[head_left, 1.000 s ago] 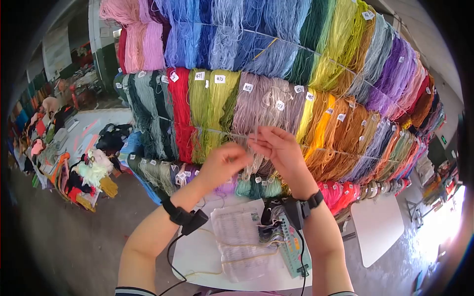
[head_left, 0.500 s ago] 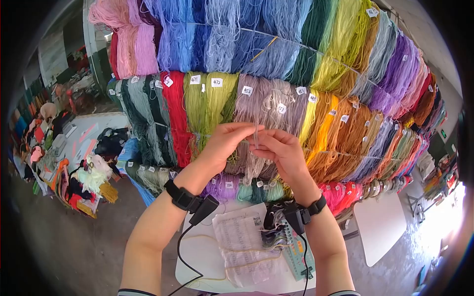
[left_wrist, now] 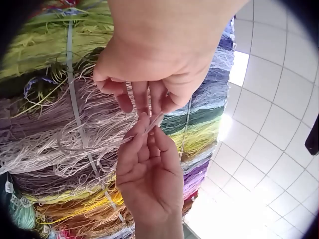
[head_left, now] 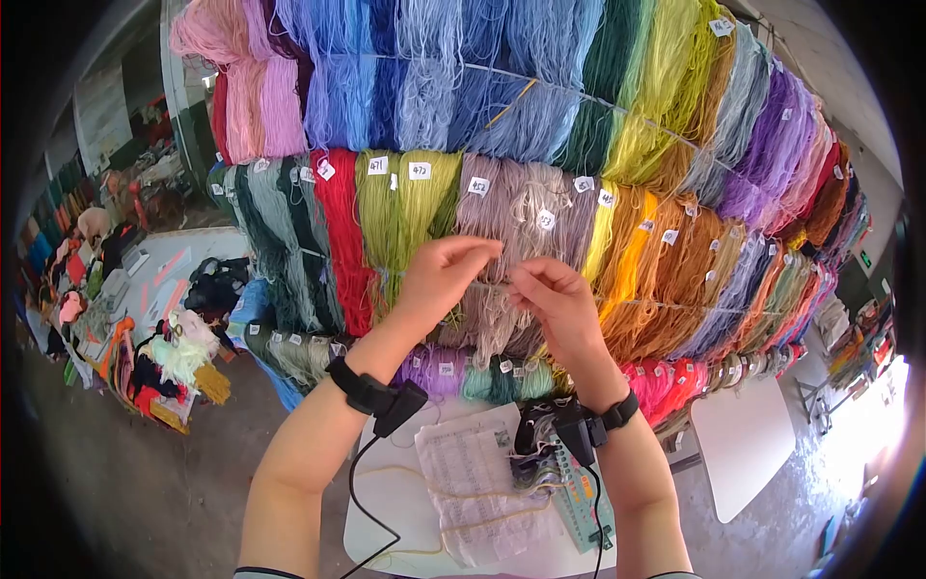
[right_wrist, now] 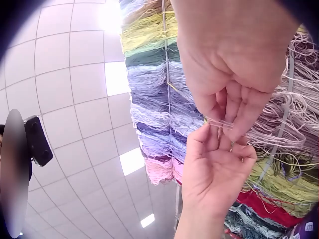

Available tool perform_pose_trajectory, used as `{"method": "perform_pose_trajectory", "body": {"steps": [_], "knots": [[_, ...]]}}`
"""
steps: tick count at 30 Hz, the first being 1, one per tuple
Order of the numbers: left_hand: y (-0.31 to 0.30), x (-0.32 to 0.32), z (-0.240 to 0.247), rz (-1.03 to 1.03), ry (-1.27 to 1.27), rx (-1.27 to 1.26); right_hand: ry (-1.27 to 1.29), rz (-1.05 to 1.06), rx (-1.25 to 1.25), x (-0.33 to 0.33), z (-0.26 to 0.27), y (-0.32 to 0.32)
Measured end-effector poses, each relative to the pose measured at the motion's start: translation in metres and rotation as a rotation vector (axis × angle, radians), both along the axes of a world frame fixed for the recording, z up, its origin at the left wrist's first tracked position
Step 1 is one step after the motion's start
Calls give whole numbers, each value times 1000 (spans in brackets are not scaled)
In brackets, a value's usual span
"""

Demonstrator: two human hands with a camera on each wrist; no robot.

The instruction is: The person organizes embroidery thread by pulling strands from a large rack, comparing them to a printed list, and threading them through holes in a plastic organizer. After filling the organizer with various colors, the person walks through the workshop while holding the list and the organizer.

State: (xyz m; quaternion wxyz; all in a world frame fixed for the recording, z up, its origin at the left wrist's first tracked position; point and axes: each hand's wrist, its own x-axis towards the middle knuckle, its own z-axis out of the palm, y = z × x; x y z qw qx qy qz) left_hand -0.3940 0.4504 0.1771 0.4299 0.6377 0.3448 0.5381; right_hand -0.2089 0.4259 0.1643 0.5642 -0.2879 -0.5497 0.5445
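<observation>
In front of the mauve skein (head_left: pixel 482 214): pale strand (right_wrist: pixel 219 123) spans hand to hand; left hand (head_left: pixel 439 280) and right hand (head_left: pixel 559 301) pinch it, equally near, fingertips close.

Black wrist straps (head_left: pixel 353 387) carry black cameras (head_left: pixel 397 410) with cables (head_left: pixel 351 480).

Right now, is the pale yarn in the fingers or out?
In: the wrist views show pale yarn pinched by the left hand and right hand.
</observation>
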Motion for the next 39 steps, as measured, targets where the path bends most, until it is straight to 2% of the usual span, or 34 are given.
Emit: {"method": "perform_pose_trajectory", "body": {"steps": [1,2,4,5,7,11,13,14,16,19,22,24,25,26,27,29,30,32,35,36,38,39], "knots": [[7,1,-4,142,122,122,20,-32,8,2,0,-2],[7,6,-1,141,122,124,41,-64,16,4,0,-2],[6,20,5,488,226,399,26,-82,18,8,0,-3],[12,24,4,485,226,398,12,-100,19,9,1,-4],[27,32,-2,604,297,577,19,-79,-12,10,4,-8],[31,24,-7,533,248,539,18,-41,-23,14,5,-9],[29,15,-10,354,138,355,25,-53,-4,15,4,-7],[26,13,-9,351,140,354,29,-59,12,15,3,-6],[20,7,-4,266,48,160,17,-60,22,15,2,-5],[18,1,-4,209,-2,110,11,-60,18,14,3,-7],[10,-8,-5,188,91,251,-11,-102,-13,9,3,-7],[-23,-3,0,177,348,524,-57,-158,-45,10,4,-10],[-40,4,-2,119,427,527,4,-154,-62,9,7,-13],[-53,12,-12,43,499,534,81,-108,-180,8,8,-14],[-57,19,-29,8,467,651,134,-17,-214,12,-4,-5],[-60,20,-35,-129,520,378,173,138,-210,14,-14,1],[-44,18,-47,-106,447,533,190,141,-186,12,-13,-1],[-28,23,-32,-27,421,562,181,58,-8,10,-12,3],[4,22,-27,-34,380,473,102,-56,81,21,8,-26],[15,18,-29,-9,466,473,103,-71,77,31,8,-38],[25,15,-30,-4,547,475,-104,-254,70,60,5,-76],[25,13,-31,2,643,622,-183,-346,49,76,-6,-88]]}}
